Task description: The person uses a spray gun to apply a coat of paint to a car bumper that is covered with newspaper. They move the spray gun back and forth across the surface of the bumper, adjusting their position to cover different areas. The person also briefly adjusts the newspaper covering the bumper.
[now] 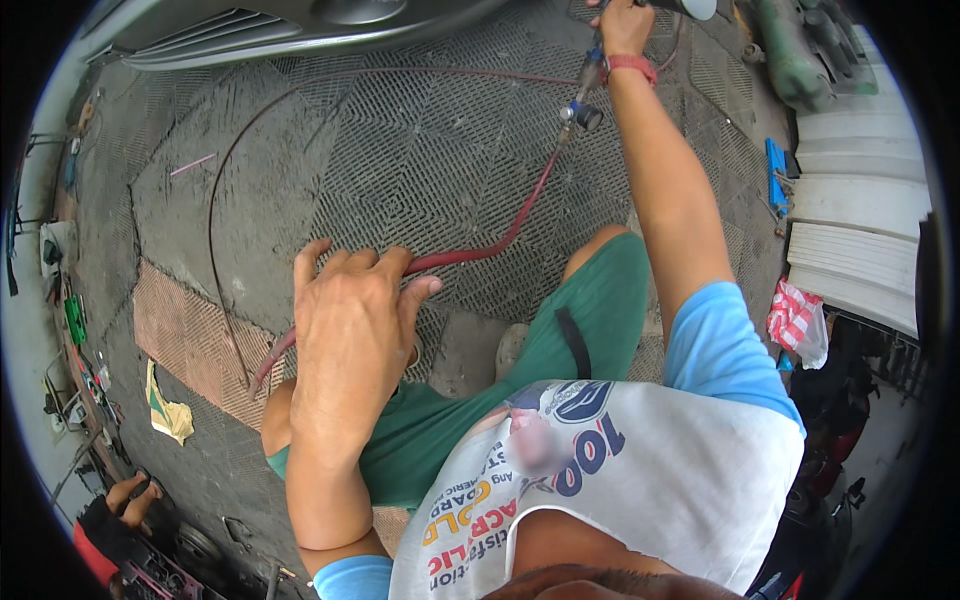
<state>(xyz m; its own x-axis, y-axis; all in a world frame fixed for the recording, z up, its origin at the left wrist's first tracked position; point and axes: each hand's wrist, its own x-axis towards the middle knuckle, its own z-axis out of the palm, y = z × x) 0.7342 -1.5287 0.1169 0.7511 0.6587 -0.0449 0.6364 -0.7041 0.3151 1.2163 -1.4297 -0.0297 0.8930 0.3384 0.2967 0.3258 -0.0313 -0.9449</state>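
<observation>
My right hand is stretched far forward at the top right, its fingers closed around a spray gun that the frame's upper edge partly cuts off. A pale cup shows beside that hand. Below the grip sits a small regulator with a round dark knob, joined to a red air hose. The hose curves back toward me and passes under my left hand, whose bent fingers lie over it, the thumb apart. It comes out again at the left of the wrist. The palm side is hidden.
A grey car bumper spans the upper left. Thin dark hose loops across rubber floor mats. At the right are a green tank, a blue object and a checkered bag. Another person is lower left, near a yellow cloth.
</observation>
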